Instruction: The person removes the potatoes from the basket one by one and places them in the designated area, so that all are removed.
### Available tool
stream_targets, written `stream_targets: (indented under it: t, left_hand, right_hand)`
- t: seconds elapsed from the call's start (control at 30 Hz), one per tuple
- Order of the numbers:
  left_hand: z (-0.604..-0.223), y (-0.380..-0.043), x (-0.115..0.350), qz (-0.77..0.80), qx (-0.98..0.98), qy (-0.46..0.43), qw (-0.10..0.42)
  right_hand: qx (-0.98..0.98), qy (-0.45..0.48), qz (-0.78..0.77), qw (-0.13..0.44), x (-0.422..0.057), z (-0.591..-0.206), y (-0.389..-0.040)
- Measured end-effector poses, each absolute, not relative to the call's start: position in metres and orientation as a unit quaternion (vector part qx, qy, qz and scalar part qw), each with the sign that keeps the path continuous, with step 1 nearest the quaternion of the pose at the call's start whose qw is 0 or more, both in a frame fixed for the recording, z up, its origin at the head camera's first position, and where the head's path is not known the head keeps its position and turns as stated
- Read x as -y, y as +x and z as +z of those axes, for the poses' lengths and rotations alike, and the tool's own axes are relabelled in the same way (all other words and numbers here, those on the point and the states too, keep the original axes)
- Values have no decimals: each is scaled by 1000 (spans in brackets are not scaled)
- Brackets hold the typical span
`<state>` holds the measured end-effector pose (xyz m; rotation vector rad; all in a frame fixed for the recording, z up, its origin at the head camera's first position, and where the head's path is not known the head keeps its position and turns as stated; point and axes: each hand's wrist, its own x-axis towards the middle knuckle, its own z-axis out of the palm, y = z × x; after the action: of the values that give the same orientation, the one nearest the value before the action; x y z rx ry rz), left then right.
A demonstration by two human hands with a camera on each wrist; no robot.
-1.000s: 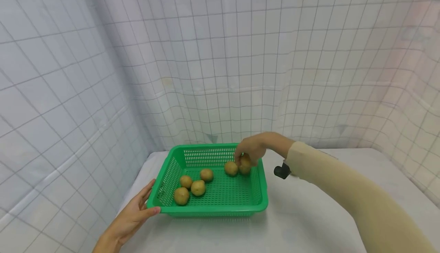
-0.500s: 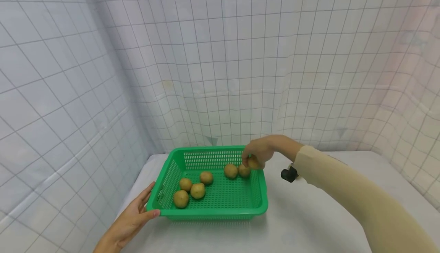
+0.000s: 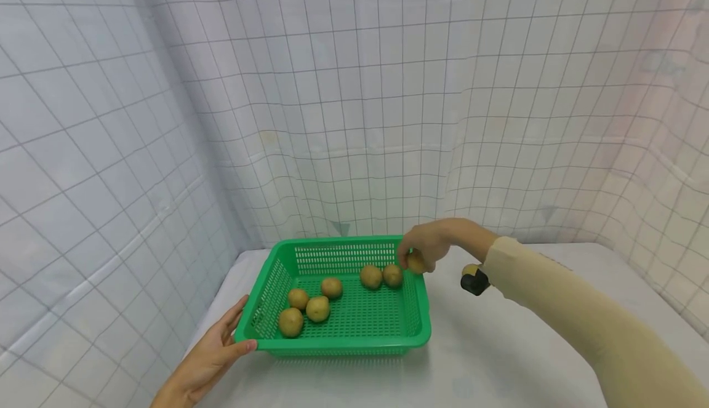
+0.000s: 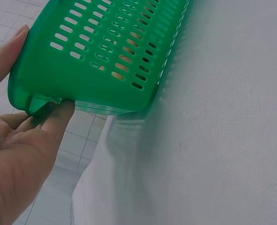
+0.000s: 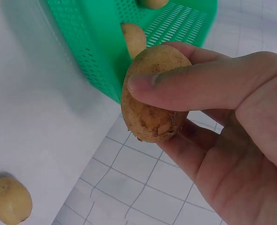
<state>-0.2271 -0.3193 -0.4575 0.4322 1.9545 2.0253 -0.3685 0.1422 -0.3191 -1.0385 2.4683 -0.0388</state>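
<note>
A green plastic basket stands on the white table with several potatoes inside, mostly at its left and back right. My left hand grips its front left corner. In the left wrist view the thumb lies over the rim and the other fingers are under it. Over the basket's right rim, my right hand holds a potato, pinched between thumb and fingers. Its lower end shows a rough, darker patch of skin. Two potatoes sit side by side just left of that hand, inside the basket.
Another potato lies on the table to the right of the basket; in the head view the black wrist camera partly covers it. White gridded curtains hang behind the table and on both sides.
My right hand has moved to the right with the potato, from inside the basket's back right corner to over its right rim. My left hand has stayed at the front left corner.
</note>
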Motion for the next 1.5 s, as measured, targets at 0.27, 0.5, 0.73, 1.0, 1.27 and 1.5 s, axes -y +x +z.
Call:
stream_targets:
  t: [0.27,0.5,0.73,1.0,1.27,1.5]
  left_hand:
    - [-456,-227,321,696,-689,137,146]
    - [-454,-228,322,694,-692,136,147]
    - [-453,-228,323,689,-693,147,153]
    - [-452,-228,322,686,-693,154,159]
    - [-454,-229,320,688,-692,146,165]
    - [-457,-232,321,689,-690,151,163]
  right_hand:
    - [-901,-367,-14,232,-155,-321,-368]
    - [-906,-356,-16,229,-162,-318,-368]
    - [-910,-348,-10,225,-170,-318,-367]
    - [-914,-338,-12,223,-180,-319,-366]
    - [-915,-334,-21,225,-194,-320,-363]
    - [-913,-335,-37,228,-211,-327,-367]
